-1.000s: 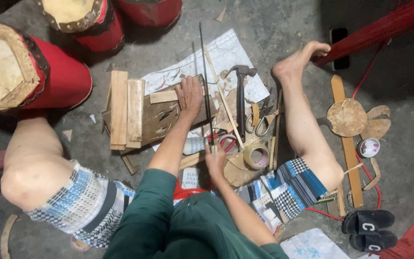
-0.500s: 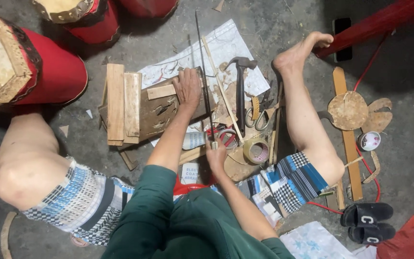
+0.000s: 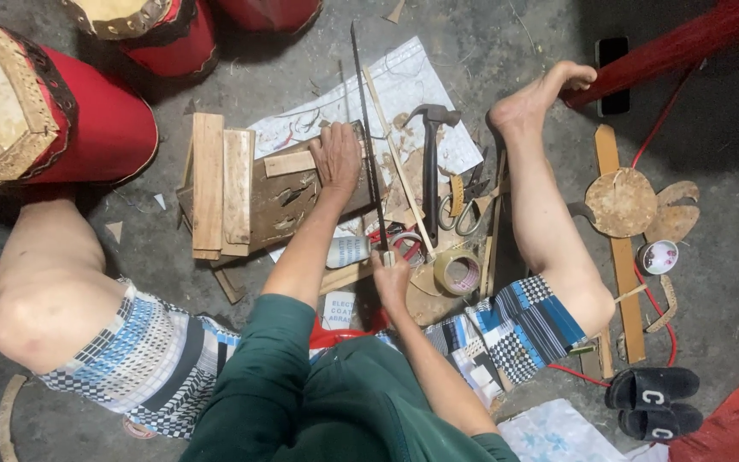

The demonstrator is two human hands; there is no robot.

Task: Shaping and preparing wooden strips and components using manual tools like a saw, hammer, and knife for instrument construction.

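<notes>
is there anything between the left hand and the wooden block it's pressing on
Nothing visible. The left hand lies flat on the wooden block, palm on wood. The right hand grips the near end of the long thin blade, which runs just beside the left hand.

The wooden block (image 3: 280, 201) lies on the floor between the person's knees. On its left end rest two wooden slats (image 3: 222, 184), side by side. The left hand (image 3: 336, 156) presses flat on its right end. Just right of the block, a long thin blade (image 3: 368, 137) runs away from the person, its near end in the right hand (image 3: 391, 278). Farther right of the block lie a hammer (image 3: 431, 162), scissors (image 3: 464, 204) and a tape roll (image 3: 458, 272). Behind the block, sheets of paper (image 3: 404, 85) lie on the floor.
</notes>
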